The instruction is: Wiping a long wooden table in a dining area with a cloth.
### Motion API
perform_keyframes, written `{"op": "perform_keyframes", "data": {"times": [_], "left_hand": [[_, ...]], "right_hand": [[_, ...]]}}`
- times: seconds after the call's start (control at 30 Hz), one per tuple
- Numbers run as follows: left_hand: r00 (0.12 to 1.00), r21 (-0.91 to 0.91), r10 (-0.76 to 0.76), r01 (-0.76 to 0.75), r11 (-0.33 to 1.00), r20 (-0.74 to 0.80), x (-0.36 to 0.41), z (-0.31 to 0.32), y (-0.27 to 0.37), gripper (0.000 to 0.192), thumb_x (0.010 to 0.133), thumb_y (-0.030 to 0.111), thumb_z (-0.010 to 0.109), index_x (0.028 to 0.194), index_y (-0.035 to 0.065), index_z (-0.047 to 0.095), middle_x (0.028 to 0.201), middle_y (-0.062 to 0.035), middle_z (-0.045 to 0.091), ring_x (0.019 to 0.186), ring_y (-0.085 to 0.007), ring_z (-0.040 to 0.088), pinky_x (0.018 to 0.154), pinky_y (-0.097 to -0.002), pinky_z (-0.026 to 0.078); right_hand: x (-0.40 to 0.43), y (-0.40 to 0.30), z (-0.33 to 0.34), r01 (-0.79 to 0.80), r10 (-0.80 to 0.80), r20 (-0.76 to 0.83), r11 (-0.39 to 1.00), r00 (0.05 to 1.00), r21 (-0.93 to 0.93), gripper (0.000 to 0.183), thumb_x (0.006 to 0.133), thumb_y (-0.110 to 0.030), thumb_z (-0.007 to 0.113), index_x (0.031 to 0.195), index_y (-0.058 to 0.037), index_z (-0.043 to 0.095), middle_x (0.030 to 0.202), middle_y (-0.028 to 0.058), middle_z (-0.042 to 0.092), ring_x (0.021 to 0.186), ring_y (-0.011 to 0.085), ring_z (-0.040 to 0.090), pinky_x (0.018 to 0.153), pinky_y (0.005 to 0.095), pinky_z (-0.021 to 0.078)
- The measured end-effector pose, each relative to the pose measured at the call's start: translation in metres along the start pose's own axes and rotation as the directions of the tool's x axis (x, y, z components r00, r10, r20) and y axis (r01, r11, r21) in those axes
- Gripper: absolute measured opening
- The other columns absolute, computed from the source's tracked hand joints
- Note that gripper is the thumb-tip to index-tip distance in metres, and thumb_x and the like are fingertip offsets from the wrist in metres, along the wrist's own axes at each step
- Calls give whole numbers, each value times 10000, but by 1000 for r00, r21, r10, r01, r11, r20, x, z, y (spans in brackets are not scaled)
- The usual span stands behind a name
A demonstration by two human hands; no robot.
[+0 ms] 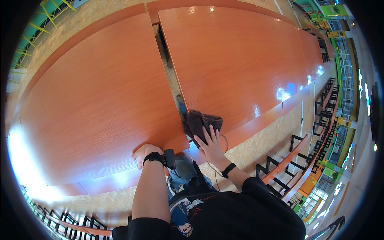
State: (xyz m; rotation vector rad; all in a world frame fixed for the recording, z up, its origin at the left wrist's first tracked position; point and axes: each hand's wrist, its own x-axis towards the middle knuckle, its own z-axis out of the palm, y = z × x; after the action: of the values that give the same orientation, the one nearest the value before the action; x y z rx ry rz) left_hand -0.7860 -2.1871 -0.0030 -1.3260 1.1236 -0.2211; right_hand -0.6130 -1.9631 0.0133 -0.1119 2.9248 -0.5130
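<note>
My right hand [211, 144] presses a folded dark brown cloth [200, 125] with spread fingers. The cloth lies at the near left corner of the right wooden tabletop [237, 60] and reaches over the gap beside it. At the near edge of the left wooden tabletop [99, 99], my left hand [147, 153] rests with bent fingers and no object visible in it; its fingertips are partly hidden. Black bands circle both wrists, and the left one carries a dark box-shaped device [169, 159].
A narrow gap [172, 79] separates the two tabletops. Attached benches [255, 123] run along their sides. A thin cable [216, 177] hangs by my right forearm. Further tables and benches [292, 153] with black frames stand at right and lower left; yellow-green chairs [48, 13] stand upper left.
</note>
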Motion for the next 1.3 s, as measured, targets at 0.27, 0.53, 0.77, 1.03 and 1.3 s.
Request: {"op": "perform_keyframes", "data": {"times": [0.27,0.53,0.77,1.03,1.3], "left_hand": [[999,185,42,-47,982,32,5,2,10,599,970,505,425,1439,134,405,1349,-56,594,1286,-206,506,1192,-458,209],[988,270,154,-143,952,-18,-21,-5,6,592,965,507,427,1456,177,421,1392,-49,570,1332,-190,468,1202,-467,170],[978,332,197,-166,929,-64,-31,-6,-3,590,961,510,430,1471,215,435,1429,-43,549,1372,-176,435,1210,-475,136],[916,622,377,-218,752,-136,7,0,12,545,985,443,372,1481,239,471,1519,-46,502,1394,-179,469,1203,-502,99],[935,488,340,-254,835,-95,1,-7,15,531,979,455,388,1455,243,488,1488,-26,526,1382,-188,471,1179,-505,156]], "right_hand": [[-37,105,-32,-333,333,-83,943,939,23,702,852,-82,554,1528,-117,370,1605,253,241,1482,509,168,1210,611,163],[165,214,-84,-327,305,-211,942,929,-76,702,949,-246,459,1601,-196,203,1626,244,184,1482,509,145,1192,628,148],[395,193,-104,-226,204,-215,970,955,-85,627,959,-374,455,1563,-319,294,1640,204,209,1490,505,159,1184,636,157],[436,80,-74,40,-103,-354,983,929,-180,556,917,-293,556,1459,-214,459,1547,198,389,1428,492,310,1153,632,254],[137,33,-44,255,-258,-58,966,965,-47,529,925,-199,539,1449,-136,506,1542,203,379,1453,450,273,1169,607,241]]}}
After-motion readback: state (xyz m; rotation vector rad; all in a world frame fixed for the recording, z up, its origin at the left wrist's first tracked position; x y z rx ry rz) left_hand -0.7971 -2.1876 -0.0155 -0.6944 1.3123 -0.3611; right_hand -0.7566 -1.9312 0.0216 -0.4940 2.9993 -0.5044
